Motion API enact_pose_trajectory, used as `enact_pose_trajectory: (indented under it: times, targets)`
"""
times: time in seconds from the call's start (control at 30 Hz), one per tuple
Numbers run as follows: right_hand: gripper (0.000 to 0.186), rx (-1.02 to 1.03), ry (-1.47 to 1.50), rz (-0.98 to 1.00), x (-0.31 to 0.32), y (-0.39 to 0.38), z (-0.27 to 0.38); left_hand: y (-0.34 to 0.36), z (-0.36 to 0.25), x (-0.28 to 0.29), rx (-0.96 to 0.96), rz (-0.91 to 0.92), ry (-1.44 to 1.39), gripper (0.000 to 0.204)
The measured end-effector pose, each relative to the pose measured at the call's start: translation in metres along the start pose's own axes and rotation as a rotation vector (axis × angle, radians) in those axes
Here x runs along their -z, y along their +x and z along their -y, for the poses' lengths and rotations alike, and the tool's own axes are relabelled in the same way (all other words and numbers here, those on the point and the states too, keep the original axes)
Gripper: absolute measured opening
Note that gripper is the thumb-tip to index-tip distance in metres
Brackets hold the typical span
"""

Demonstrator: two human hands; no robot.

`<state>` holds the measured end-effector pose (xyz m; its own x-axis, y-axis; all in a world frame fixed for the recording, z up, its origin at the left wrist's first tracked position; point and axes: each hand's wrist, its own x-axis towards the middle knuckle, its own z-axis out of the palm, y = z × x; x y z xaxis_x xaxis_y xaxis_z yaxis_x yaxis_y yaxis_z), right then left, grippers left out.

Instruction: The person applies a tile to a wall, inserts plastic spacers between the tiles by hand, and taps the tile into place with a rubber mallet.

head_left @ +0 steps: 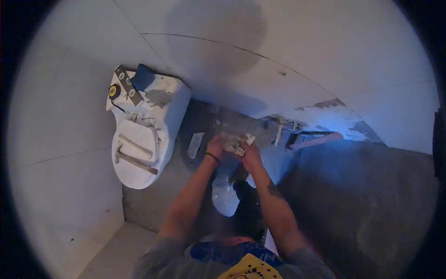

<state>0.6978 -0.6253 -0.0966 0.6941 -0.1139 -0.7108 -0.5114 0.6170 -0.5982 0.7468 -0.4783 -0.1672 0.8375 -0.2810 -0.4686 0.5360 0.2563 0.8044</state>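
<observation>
Pale crusted fragment (pixel 235 145): between both hands, above the floor, right of the toilet.
Left hand (pixel 215 148): fingers partly curled on its left end.
Right hand (pixel 251 157): closed about its near right edge.
Handling: probably stiff, gritty, brittle; best held by opposite edges.
Hard to make out: fragment's underside, exact material, fingertips.
Narrow pale slab (pixel 195 145): on the floor, just left of the left hand.
Toilet (pixel 125 177): farther left, bearing hammers (pixel 138 163), spirit level (pixel 128 86), tape measure (pixel 114 91).
</observation>
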Motion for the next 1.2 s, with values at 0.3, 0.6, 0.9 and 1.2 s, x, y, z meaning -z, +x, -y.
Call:
enact_pose_trajectory:
  times: [0.3,0.6,0.9,1.2]
  targets:
    - [0.039,0.864,-1.183,0.013,0.076,0.278,-0.098,0.209,0.083,0.062,-0.307,0.049,1.442,0.045]
    - [0.034,0.86,-0.305,0.033,0.063,0.382,-0.168,0.323,0.15,0.122,0.001,0.118,0.337,0.024]
    - [0.03,0.602,0.108,0.113,0.041,0.371,-0.161,0.354,0.166,0.146,-0.41,0.15,1.135,0.036]
    - [0.028,0.593,0.084,0.07,0.029,0.371,-0.165,0.408,0.2,0.162,-0.67,0.322,1.188,0.043]
